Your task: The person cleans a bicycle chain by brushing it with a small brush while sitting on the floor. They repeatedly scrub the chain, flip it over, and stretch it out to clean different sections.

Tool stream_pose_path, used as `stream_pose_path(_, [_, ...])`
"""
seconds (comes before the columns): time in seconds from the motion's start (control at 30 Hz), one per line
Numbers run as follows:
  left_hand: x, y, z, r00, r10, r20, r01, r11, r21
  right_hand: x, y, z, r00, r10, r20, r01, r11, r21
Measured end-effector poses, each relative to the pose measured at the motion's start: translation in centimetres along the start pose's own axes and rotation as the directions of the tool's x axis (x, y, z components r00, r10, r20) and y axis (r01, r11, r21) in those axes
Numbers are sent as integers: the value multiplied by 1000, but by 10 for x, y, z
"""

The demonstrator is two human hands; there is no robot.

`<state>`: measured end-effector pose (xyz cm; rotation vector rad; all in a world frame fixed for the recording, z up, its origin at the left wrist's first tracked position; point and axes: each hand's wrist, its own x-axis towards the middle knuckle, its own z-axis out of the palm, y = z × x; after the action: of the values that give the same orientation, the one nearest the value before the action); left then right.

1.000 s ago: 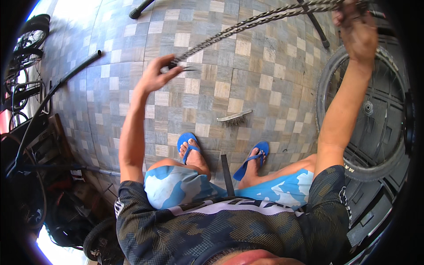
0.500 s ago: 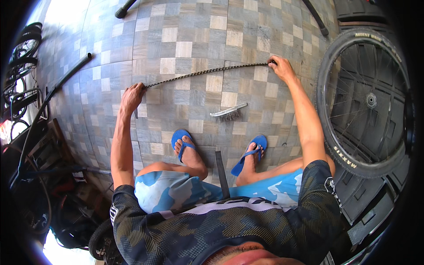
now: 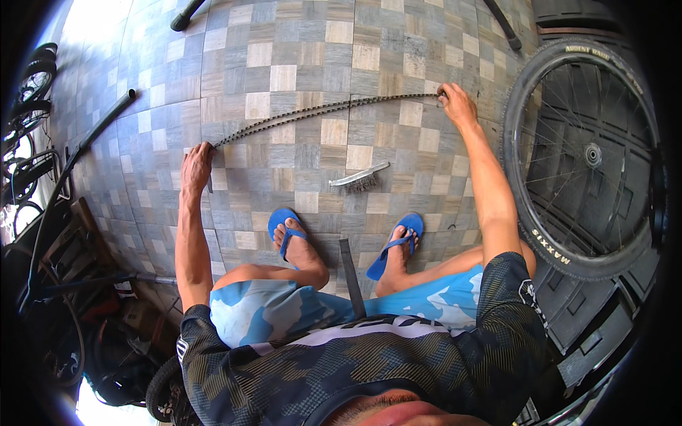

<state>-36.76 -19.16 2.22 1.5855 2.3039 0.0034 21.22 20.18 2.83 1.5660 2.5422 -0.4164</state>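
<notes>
A dark bicycle chain [image 3: 312,109] stretches between my two hands over the tiled floor, bowed slightly away from me. Two strands of it show apart from each other in the left half and run close together toward the right. My left hand [image 3: 196,167] is closed on its left end, with a short dark piece hanging below the fingers. At the right end, my right hand [image 3: 458,106] pinches the chain between thumb and fingers. A wire brush [image 3: 360,177] with a pale handle and dark bristles lies on the floor between my arms, nearer my feet.
A bicycle wheel [image 3: 517,170] with a black tire leans on dark panels at the right. Dark stand legs [image 3: 188,15] reach in at the top, and another tube [image 3: 106,121] stands at the left. Bicycle parts crowd the left edge. My feet wear blue flip-flops [image 3: 383,264].
The chain's two strands have spread apart on the left side, where they lay together before. My hands are slightly farther apart, both still holding it. The view has shifted a little.
</notes>
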Motion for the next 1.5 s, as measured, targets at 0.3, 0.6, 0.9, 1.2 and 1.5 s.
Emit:
stream_pose_path(0.3, [-4, 14, 4, 968, 56, -244, -26, 992, 123, -7, -10, 1, 1000, 19, -17, -18, 997, 70])
stream_pose_path(0.6, [5, 43, 24, 920, 258, -296, -241, 966, 94, -5, -6, 11, 998, -14, -60, 20, 994, 110])
stream_pose_path(0.9, [22, 39, 13, 911, 347, -225, -314, 934, 169, 6, 5, 11, 986, -96, -138, 136, 939, 316])
stream_pose_path(1.2, [9, 37, 25, 934, 324, -152, -319, 946, 59, -8, 5, 11, 993, -86, -78, 98, 981, 165])
stream_pose_path(1.5, [11, 45, 17, 947, 271, -172, -264, 963, 63, -7, -5, 0, 990, -118, -74, 117, 993, -15])
